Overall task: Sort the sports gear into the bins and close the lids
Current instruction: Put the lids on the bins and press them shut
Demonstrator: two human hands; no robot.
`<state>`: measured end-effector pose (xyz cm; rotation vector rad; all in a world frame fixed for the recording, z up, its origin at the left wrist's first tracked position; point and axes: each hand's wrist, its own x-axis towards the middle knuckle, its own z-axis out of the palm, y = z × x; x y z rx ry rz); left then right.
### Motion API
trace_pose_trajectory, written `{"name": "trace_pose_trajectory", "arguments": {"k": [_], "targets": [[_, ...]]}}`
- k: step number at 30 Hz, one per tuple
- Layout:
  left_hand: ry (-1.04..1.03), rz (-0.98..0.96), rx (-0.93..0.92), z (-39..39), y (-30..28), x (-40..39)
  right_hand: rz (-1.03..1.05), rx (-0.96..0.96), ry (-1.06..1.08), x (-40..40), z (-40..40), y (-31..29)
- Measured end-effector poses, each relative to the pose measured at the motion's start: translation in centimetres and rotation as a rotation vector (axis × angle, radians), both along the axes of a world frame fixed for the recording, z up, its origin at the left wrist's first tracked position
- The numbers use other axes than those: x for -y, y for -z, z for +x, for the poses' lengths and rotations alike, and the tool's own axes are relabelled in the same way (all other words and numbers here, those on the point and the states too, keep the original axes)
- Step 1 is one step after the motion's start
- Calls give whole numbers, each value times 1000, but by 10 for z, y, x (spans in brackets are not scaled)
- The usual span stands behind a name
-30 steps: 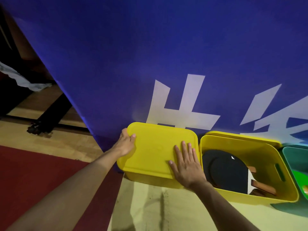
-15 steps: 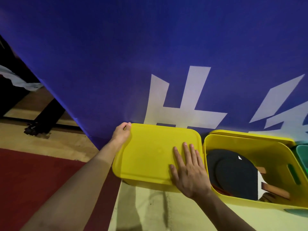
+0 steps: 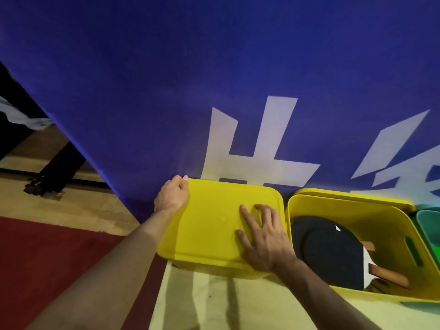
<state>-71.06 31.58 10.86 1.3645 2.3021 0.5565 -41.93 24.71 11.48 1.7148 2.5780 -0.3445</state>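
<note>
Head view looks down at a row of bins on the floor [image 3: 214,303] against a blue banner [image 3: 166,79] with white characters. On the left stands a yellow bin [image 3: 214,267] with its yellow lid [image 3: 214,215] lying flat on top. The left hand [image 3: 172,196] holds the lid's far left corner, its fingers [image 3: 182,181] curled over the edge. The right hand [image 3: 264,241] rests on the lid's right part, palm down; its forefinger and thumb lie spread and straight on the surface, while the other fingers [image 3: 266,210] are bent with their tips pressing the lid.

Just right of this bin sits a second yellow bin [image 3: 390,217], open, with another yellow lid [image 3: 345,192] standing behind it against the banner. Inside lie table-tennis paddles [image 3: 333,248] with black faces and wooden handles pointing to the near right. At the far right edge a green bin [image 3: 428,225] shows in part. A red mat [image 3: 47,258] covers the floor on the near left.
</note>
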Motion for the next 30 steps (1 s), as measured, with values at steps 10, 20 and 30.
{"name": "trace_pose_trajectory", "arguments": {"k": [10, 20, 30], "targets": [[-19, -63, -41, -4, 11, -7, 154, -54, 112, -48, -6, 18], [-21, -252, -50, 8, -17, 9, 112, 7, 104, -42, -8, 10], [366, -341, -360, 99, -81, 89, 78, 37, 15, -3, 83, -51]]}}
